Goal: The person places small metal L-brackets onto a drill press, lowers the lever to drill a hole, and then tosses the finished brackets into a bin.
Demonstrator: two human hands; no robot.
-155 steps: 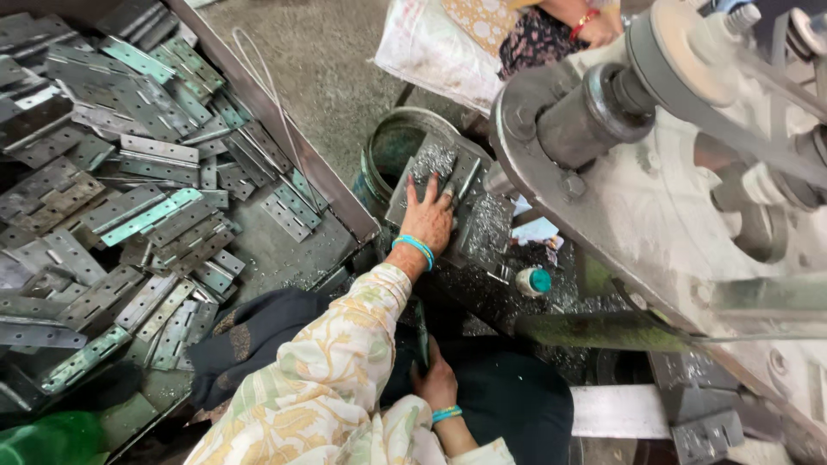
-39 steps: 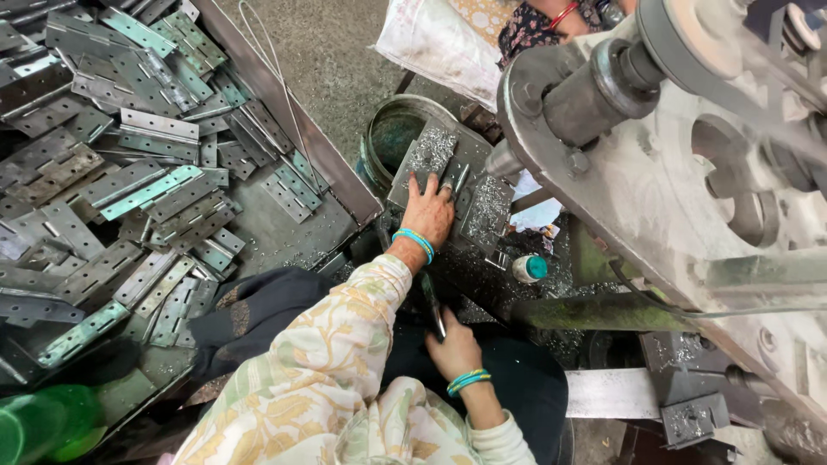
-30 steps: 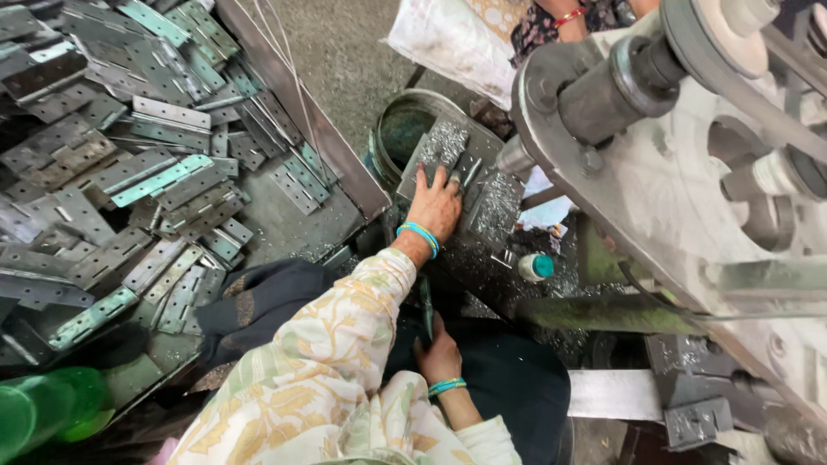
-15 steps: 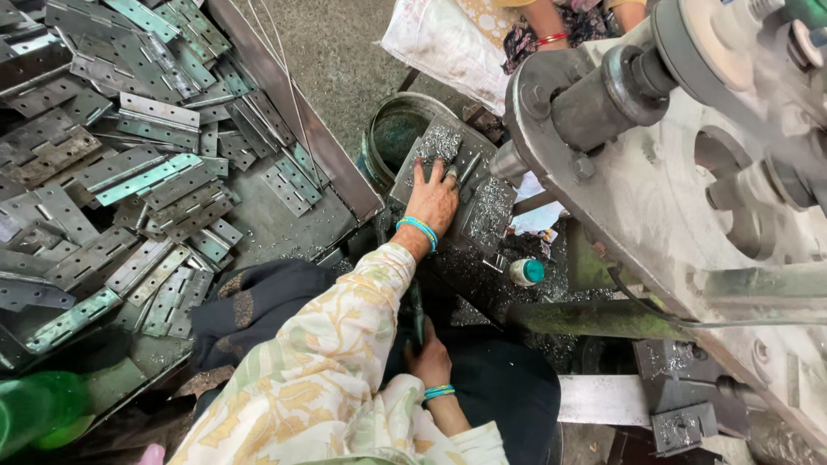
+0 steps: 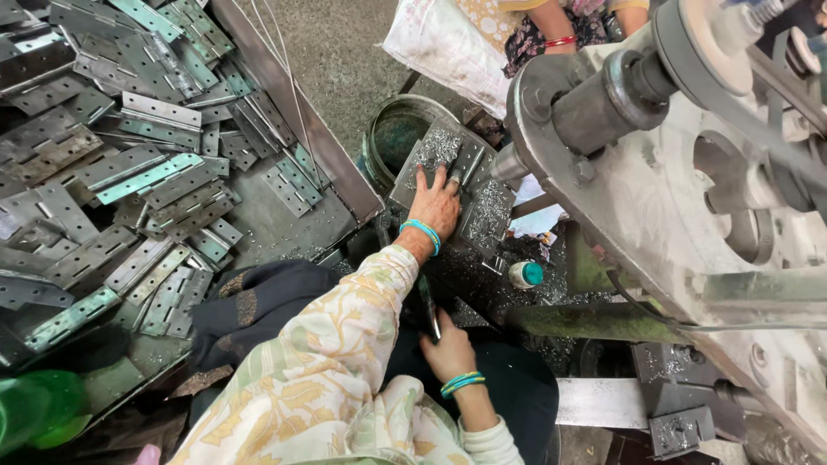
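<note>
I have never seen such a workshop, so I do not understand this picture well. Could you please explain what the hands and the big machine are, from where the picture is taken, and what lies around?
The picture comes from a camera worn on the person's head, looking down at their own hands. The left hand lies flat on a small grey metal plate covered with shiny metal shavings. The right hand, lower down, holds a thin dark metal strip. On the right stands a large grey machine with a thick shaft and a belt wheel. On the left, a grey metal tray holds a heap of flat steel hinge plates with holes. A green round bucket stands beside the plate. At the top, another person's arm with a red bangle shows.
</note>
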